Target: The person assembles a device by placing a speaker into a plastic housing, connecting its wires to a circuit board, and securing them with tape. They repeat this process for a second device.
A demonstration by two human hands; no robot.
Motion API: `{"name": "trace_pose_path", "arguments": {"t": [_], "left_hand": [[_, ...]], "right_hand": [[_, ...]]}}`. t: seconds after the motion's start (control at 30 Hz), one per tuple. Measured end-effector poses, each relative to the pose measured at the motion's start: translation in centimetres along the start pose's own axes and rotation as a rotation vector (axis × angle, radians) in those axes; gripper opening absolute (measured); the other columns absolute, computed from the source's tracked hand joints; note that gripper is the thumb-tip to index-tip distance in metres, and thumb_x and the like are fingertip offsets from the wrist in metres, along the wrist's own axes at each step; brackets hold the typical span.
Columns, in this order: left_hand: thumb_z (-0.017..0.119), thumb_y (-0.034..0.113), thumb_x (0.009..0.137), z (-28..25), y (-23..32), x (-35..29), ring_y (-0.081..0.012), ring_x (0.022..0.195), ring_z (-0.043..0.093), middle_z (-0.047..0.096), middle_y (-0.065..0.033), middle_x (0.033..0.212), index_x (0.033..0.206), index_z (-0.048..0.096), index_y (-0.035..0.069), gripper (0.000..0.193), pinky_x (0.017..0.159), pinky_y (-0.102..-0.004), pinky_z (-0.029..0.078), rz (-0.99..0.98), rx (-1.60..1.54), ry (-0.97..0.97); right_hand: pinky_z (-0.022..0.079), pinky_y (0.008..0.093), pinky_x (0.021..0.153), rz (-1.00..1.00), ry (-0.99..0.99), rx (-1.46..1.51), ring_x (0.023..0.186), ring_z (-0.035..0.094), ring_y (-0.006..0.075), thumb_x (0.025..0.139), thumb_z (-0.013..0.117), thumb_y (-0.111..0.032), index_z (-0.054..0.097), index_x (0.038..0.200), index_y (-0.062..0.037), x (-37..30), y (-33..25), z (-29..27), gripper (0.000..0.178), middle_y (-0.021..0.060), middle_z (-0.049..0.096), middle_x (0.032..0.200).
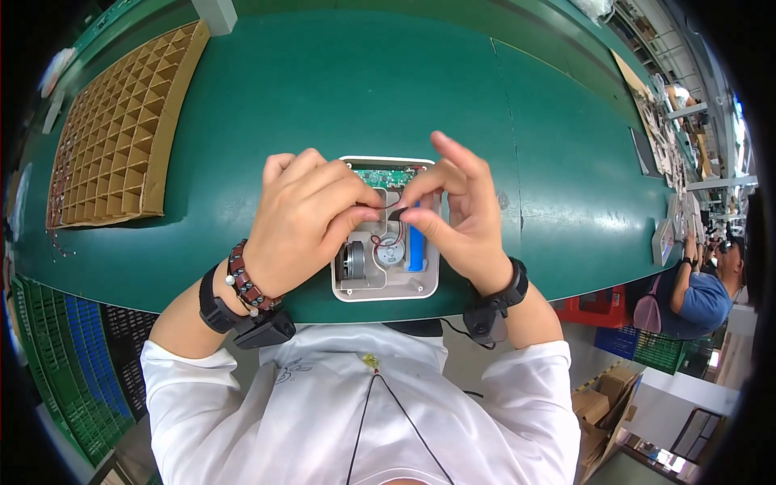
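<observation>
An open white plastic housing (386,296) lies on the table close to my body. It holds a green circuit board (380,176) at the far end, a blue cylindrical battery (416,241) on the right, a silver round part (390,252) in the middle and a dark round part (354,260) on the left. My left hand (307,214) pinches a thin dark wire (388,205) above the housing. Between thumb and index finger, my right hand (461,214) grips a small black strip (397,214); its other fingers are raised. Thin red wires (377,240) loop below.
A cardboard divider tray (121,145) stands at the far left, with loose wires (61,246) beside it. Green and blue crates (73,356) are at the lower left. On the right, another person (702,295) works near white housings (664,241); a red crate (590,309) stands below the table edge.
</observation>
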State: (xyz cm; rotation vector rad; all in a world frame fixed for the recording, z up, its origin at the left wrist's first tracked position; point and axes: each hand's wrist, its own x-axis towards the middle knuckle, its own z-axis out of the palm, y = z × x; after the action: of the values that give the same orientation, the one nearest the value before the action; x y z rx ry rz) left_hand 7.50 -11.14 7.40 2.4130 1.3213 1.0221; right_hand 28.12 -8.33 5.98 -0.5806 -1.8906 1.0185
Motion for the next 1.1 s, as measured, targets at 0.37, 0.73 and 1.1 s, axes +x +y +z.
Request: {"name": "trace_pose_path", "arguments": {"t": [0.37, 0.73, 1.1], "left_hand": [[0.068, 0.013, 0.077, 0.2, 0.0, 0.1, -0.0158, 0.077, 0.05, 0.058, 0.0064, 0.08, 0.081, 0.068, 0.016, 0.005, 0.078, -0.0328, 0.031, -0.009, 0.007, 0.008], [0.069, 0.015, 0.077, 0.2, 0.0, -0.1, -0.0155, 0.077, 0.049, 0.059, 0.0067, 0.081, 0.082, 0.067, 0.017, 0.006, 0.078, -0.034, 0.03, -0.012, 0.003, -0.023], [0.07, 0.017, 0.079, 0.2, 0.8, 0.1, -0.0134, 0.072, 0.051, 0.064, 0.0098, 0.074, 0.09, 0.066, 0.017, 0.012, 0.077, -0.034, 0.026, -0.058, 0.015, 0.024]], "right_hand": [[0.043, 0.0254, 0.069, -0.08, -0.021, -0.229, 0.08, 0.057, 0.0126, 0.077, 0.07, 0.005, 0.035, 0.136, -0.0051, -0.2, 0.8, 0.2, 0.07, 0.0062, 0.063, 0.088], [0.042, 0.0299, 0.07, -0.232, 0.148, -0.704, 0.08, 0.055, 0.0191, 0.065, 0.073, 0.006, 0.062, 0.105, -0.0099, 0.7, -0.4, 0.7, 0.045, 0.0029, 0.064, 0.093], [0.037, 0.0343, 0.079, -0.355, 0.004, -0.841, 0.08, 0.054, 0.0159, 0.069, 0.064, -0.014, 0.06, 0.079, -0.0158, 0.4, 0.1, 0.2, 0.011, -0.0039, 0.058, 0.09]]}}
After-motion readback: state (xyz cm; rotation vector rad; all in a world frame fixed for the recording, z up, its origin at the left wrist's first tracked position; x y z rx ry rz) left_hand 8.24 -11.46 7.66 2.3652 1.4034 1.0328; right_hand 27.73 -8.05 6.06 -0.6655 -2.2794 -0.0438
